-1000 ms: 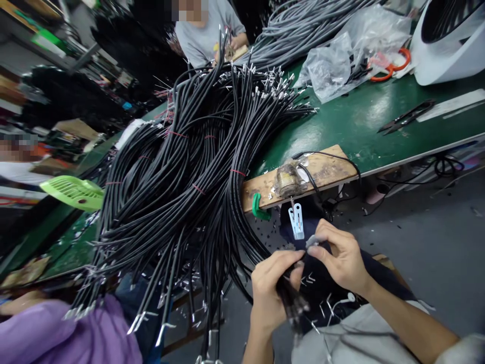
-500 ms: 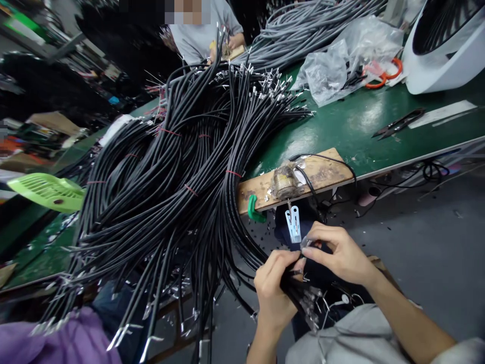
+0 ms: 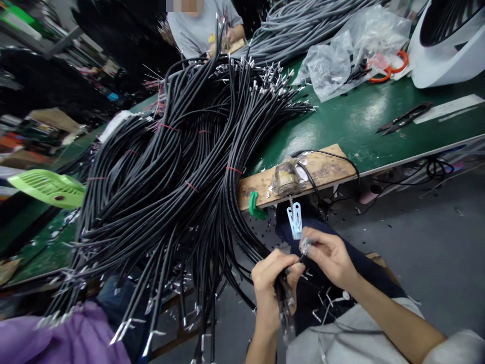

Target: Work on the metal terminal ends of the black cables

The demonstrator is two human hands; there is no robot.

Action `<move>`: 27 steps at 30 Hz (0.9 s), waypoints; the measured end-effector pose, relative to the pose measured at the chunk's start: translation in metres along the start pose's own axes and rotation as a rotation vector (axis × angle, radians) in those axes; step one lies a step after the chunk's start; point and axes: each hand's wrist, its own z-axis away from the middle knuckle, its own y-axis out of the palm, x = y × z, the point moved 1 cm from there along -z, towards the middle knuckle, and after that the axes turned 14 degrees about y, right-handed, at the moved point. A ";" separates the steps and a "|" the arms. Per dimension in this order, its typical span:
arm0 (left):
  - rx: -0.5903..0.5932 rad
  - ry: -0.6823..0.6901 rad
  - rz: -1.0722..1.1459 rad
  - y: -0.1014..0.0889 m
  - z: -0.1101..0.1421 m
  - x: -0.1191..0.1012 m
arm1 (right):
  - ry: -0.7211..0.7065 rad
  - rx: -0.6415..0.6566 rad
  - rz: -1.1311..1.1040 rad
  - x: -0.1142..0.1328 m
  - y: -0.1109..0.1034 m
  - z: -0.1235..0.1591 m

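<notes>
My left hand (image 3: pixel 271 285) grips a small bunch of black cables (image 3: pixel 283 303) that hangs down over my lap, metal ends pointing low. My right hand (image 3: pixel 329 257) pinches the tip of one cable (image 3: pixel 304 246) just below a pale blue clip (image 3: pixel 295 220). The clip hangs from a taped tool (image 3: pixel 287 178) fixed on a wooden board (image 3: pixel 326 169) at the table's edge. A big heap of black cables (image 3: pixel 182 172) with metal terminals lies to the left, spilling off the green table (image 3: pixel 364 121).
Grey cables (image 3: pixel 303 23), a clear plastic bag (image 3: pixel 341 55), orange-handled scissors (image 3: pixel 390 68), black snips (image 3: pixel 403 117) and a white housing (image 3: pixel 447 45) sit on the table. Another person (image 3: pixel 200 25) works across it. A green fan grille (image 3: pixel 47 187) lies at left.
My hands have shifted slightly up towards the blue clip. The bunch in my left hand now hangs more steeply downward. The view swung a little.
</notes>
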 end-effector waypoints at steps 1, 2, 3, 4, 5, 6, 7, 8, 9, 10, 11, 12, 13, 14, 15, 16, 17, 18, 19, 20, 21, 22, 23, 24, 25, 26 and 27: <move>0.025 -0.015 0.013 -0.002 -0.002 -0.001 | -0.136 -0.045 0.159 0.004 -0.004 0.002; 0.051 -0.030 0.021 -0.004 -0.003 -0.003 | -0.269 -0.074 0.307 0.008 -0.008 0.003; 0.076 -0.041 0.028 -0.006 -0.005 -0.004 | -0.386 -0.078 0.432 0.012 -0.012 0.004; 0.098 -0.049 0.033 -0.007 -0.006 -0.005 | -0.478 -0.059 0.530 0.015 -0.015 0.005; 0.110 -0.053 0.032 -0.008 -0.007 -0.005 | -0.542 -0.019 0.603 0.018 -0.016 0.005; 0.122 -0.055 0.030 -0.009 -0.008 -0.006 | -0.581 0.030 0.649 0.021 -0.016 0.004; 0.130 -0.056 0.029 -0.010 -0.008 -0.006 | -0.598 0.079 0.668 0.022 -0.016 0.003; 0.139 -0.059 0.032 -0.010 -0.009 -0.006 | -0.584 0.110 0.653 0.023 -0.014 0.002; 0.145 -0.058 0.039 -0.010 -0.008 -0.006 | -0.547 0.117 0.597 0.023 -0.011 0.001; 0.143 -0.054 0.051 -0.009 -0.008 -0.006 | -0.493 0.108 0.510 0.022 -0.007 -0.001; 0.130 -0.045 0.063 -0.008 -0.007 -0.006 | -0.430 0.080 0.408 0.020 -0.003 -0.001; 0.103 -0.035 0.069 -0.007 -0.006 -0.005 | -0.374 0.035 0.318 0.017 0.001 -0.001; 0.061 -0.029 0.063 -0.006 -0.005 -0.005 | -0.343 -0.021 0.268 0.015 0.005 -0.001; 0.010 -0.027 0.042 -0.004 -0.003 -0.005 | -0.349 -0.079 0.268 0.013 0.007 0.000; -0.042 -0.032 0.009 -0.003 -0.002 -0.005 | -0.393 -0.132 0.317 0.012 0.009 0.002; -0.084 -0.044 -0.029 -0.001 -0.001 -0.006 | -0.462 -0.175 0.398 0.011 0.009 0.004; -0.114 -0.057 -0.066 0.000 -0.001 -0.006 | -0.539 -0.204 0.486 0.011 0.008 0.006; -0.132 -0.066 -0.092 0.001 0.000 -0.007 | -0.598 -0.212 0.561 0.011 0.006 0.008; -0.140 -0.068 -0.106 0.002 0.000 -0.007 | -0.625 -0.213 0.605 0.012 0.003 0.009; -0.143 -0.065 -0.110 0.003 -0.001 -0.007 | -0.615 -0.222 0.619 0.013 0.000 0.009; -0.140 -0.054 -0.107 0.003 -0.001 -0.007 | -0.579 -0.247 0.613 0.014 -0.003 0.009; -0.134 -0.037 -0.102 0.004 -0.001 -0.006 | -0.532 -0.283 0.597 0.016 -0.005 0.009; -0.123 -0.018 -0.097 0.004 -0.001 -0.006 | -0.488 -0.319 0.584 0.018 -0.006 0.010; -0.110 0.001 -0.093 0.005 -0.001 -0.005 | -0.459 -0.349 0.582 0.020 -0.007 0.010; -0.096 0.013 -0.090 0.005 -0.001 -0.004 | -0.447 -0.362 0.595 0.021 -0.006 0.010; -0.082 0.017 -0.087 0.006 0.000 -0.003 | -0.444 -0.357 0.620 0.023 -0.005 0.010; -0.073 0.013 -0.085 0.007 0.001 -0.002 | -0.450 -0.342 0.642 0.024 -0.003 0.010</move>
